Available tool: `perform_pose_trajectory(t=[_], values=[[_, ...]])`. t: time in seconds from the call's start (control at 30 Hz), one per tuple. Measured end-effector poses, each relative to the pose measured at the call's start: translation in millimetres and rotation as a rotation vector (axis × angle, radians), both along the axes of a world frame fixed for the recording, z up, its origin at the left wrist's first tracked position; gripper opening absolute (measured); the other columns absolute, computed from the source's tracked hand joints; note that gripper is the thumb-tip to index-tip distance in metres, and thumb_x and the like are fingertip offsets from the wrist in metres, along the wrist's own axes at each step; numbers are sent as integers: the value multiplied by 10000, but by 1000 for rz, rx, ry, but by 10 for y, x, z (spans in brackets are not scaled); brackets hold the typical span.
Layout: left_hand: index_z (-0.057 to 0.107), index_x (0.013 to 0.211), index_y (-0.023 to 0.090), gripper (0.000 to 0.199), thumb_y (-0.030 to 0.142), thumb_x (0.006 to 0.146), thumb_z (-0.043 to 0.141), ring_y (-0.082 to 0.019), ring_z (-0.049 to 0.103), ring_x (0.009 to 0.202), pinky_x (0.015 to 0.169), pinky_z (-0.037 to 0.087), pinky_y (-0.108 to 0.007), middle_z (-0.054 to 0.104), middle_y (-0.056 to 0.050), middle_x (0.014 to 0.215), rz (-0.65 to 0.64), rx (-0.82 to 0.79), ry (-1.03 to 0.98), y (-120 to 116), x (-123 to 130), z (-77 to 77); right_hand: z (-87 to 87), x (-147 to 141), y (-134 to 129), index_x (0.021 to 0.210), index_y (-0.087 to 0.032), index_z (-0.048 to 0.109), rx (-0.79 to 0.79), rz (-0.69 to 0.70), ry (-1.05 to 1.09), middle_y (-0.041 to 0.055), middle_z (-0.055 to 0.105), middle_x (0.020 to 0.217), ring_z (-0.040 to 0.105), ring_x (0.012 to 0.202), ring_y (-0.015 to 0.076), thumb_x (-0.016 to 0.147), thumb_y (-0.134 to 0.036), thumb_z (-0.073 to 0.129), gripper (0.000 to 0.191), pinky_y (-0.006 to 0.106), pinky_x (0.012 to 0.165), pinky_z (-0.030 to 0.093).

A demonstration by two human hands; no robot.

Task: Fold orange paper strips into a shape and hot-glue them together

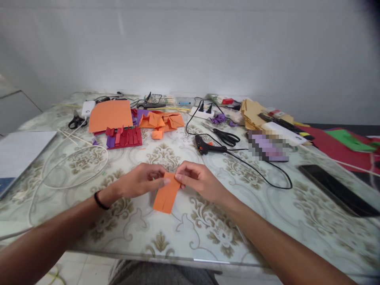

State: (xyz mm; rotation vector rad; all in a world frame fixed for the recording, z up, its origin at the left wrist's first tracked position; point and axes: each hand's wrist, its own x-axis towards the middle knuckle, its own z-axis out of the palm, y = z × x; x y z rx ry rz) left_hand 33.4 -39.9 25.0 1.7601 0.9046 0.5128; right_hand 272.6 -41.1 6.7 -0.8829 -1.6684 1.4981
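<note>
A small orange paper strip (166, 198) with a crease down its length is held above the near middle of the table. My left hand (142, 180) pinches its upper left edge between thumb and fingers. At its upper right corner my right hand (197, 180) grips it the same way. The strip's lower end hangs free and slants toward me. Beyond the hands lie folded orange paper pieces (166, 120) and a row of folded red paper pieces (127, 136). A black glue gun (208, 145) rests to the right of them.
Black-handled scissors (227, 136) lie behind the glue gun, whose cord loops right. A white power strip (202, 113) stands at the back. Orange sheets (111, 115) are stacked at back left, a white cable (74, 186) coils left, and a dark phone (338, 190) lies right.
</note>
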Motion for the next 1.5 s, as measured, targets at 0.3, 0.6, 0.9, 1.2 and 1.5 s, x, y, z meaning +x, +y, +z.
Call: perform_pose_trajectory(t=[0.3,0.6,0.9,1.2,1.5], values=[[496,693,156,361,396,935,615,-84,309,586,525,241,-225,354,62,631,78,44,83,-6,27,-177,-55,-94,-62,843,-174,642,17,-43,-84,1,620,746,605,661,143,944,-435,659,280,280,669,475],[702,923,109,268,371,867,695,-146,611,684,655,507,-263,695,-41,800,130,-212,-116,54,28,-66,-35,-39,-88,1358,-266,558,211,-66,-85,4,635,925,614,779,144,979,-212,569,383,293,767,526],[726,816,122,247,366,835,757,-132,603,678,652,475,-242,694,-25,753,224,-276,-270,55,26,-89,-63,-84,-160,1187,-274,784,486,201,-173,65,741,1142,706,978,171,935,-136,631,325,287,879,545],[673,828,108,280,375,809,755,-127,551,668,626,428,-238,625,-13,727,96,-276,-152,38,-24,-33,30,-44,-137,969,-220,815,353,244,-185,35,767,917,708,842,156,965,-294,694,143,263,792,520],[608,781,130,266,352,927,619,-81,355,576,503,268,-204,430,45,639,-62,-69,59,-4,11,-49,109,-53,-137,730,-171,636,248,117,-340,-15,580,754,531,672,118,935,-304,676,247,234,626,405]])
